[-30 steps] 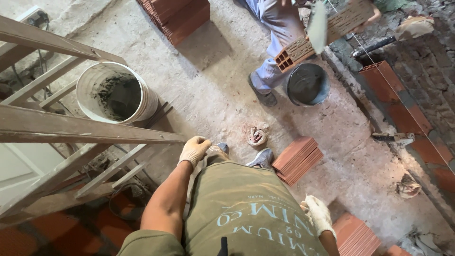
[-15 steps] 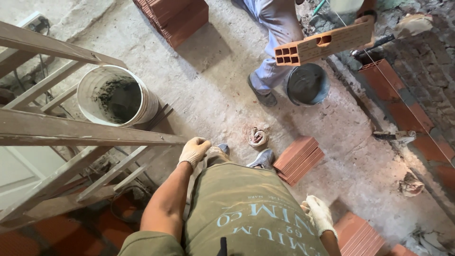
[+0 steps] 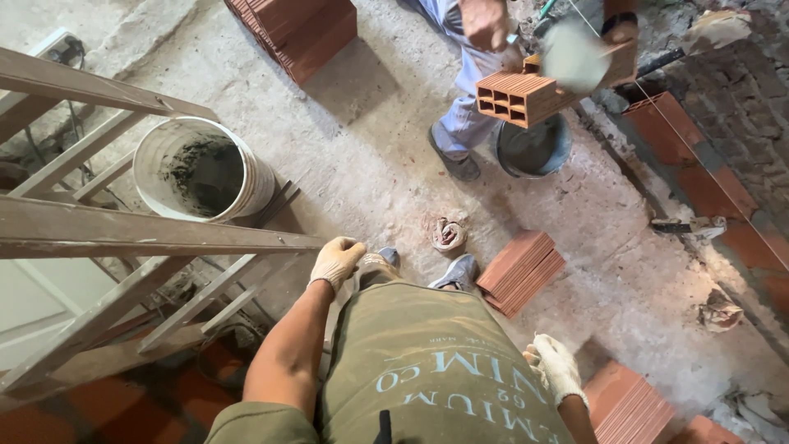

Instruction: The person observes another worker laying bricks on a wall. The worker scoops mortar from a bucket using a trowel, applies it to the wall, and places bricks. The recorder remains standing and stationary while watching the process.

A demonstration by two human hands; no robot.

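I look straight down my olive shirt at my shoes on a dusty concrete floor. My left hand [image 3: 335, 261], in a pale work glove, hangs curled at my hip and holds nothing. My right hand [image 3: 557, 367], also gloved, hangs loosely at my other side with fingers slightly apart, empty. A ridged red brick [image 3: 519, 271] lies on the floor just right of my feet. Ahead, another person [image 3: 460, 123] holds a hollow red brick [image 3: 526, 94] and a trowel with mortar [image 3: 575, 56] over it.
A wooden scaffold frame [image 3: 148, 234] stands at my left beside a white bucket of mortar [image 3: 201, 168]. A dark mortar tub [image 3: 534, 148] sits by the other person's feet. Brick stacks [image 3: 300, 29] lie at the top; a low brick course [image 3: 707, 185] runs along the right.
The other person has turned the hollow brick and brought the trowel onto it. My own hands have stayed at my sides.
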